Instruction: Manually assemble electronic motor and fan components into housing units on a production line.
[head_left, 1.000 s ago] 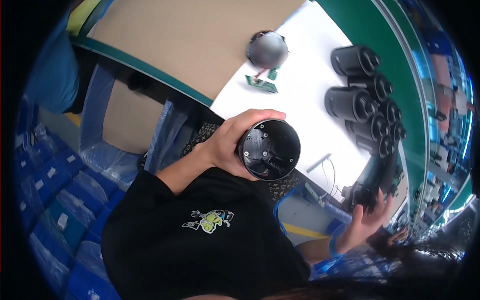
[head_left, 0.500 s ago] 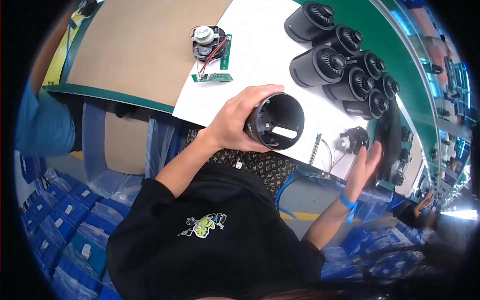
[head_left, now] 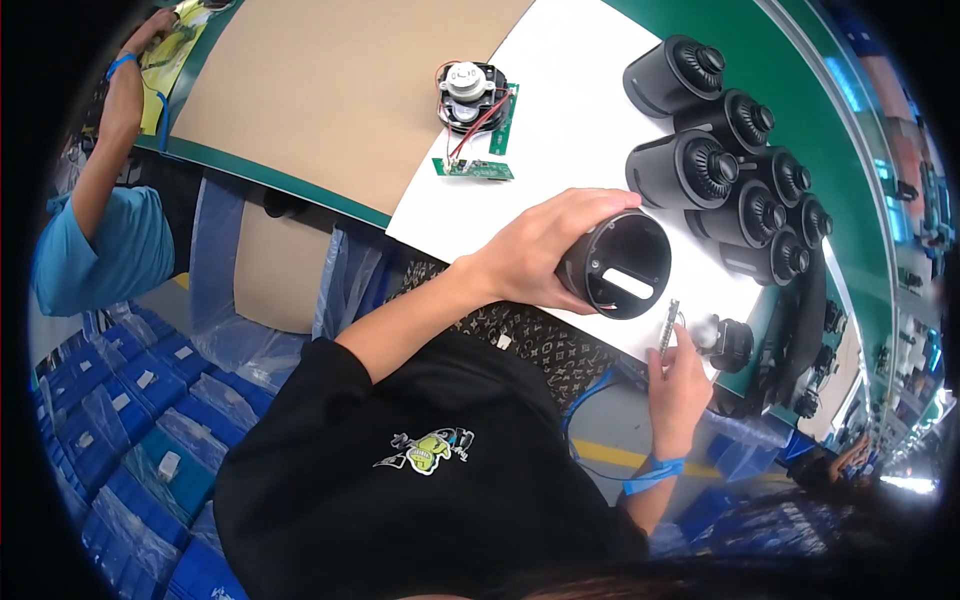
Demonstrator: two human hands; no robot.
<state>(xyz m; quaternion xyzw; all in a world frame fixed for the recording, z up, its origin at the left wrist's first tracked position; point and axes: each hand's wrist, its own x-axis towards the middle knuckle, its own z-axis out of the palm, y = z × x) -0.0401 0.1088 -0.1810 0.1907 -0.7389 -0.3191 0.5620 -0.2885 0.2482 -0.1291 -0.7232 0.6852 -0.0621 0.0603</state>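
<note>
My left hand [head_left: 545, 245] is wrapped round a black cylindrical housing [head_left: 650, 248], its open end tilted toward me, with a white slot showing inside. Lower right, my right hand [head_left: 682, 395], a blue band at its wrist, has thumb and fingers closed about the lower end of a narrow circuit board strip [head_left: 670, 322]. Right beside those fingers lies a small black motor unit [head_left: 733, 345] with a pale round part. A second motor assembly [head_left: 468, 95], with red wires and green circuit boards [head_left: 472, 169], rests farther back on the white sheet [head_left: 560, 130].
Several black housings with ribbed ends [head_left: 685, 170] stand grouped at the back right. Brown board [head_left: 340, 90] covers the table's left part. Another person's arm [head_left: 118, 130] reaches in at far left. Blue wrapped bins [head_left: 110, 400] sit on the floor at left.
The view has shifted, so table things appear farther right and lower. My right hand has moved in from beside the motor unit to the circuit board strip. My left hand keeps the housing.
</note>
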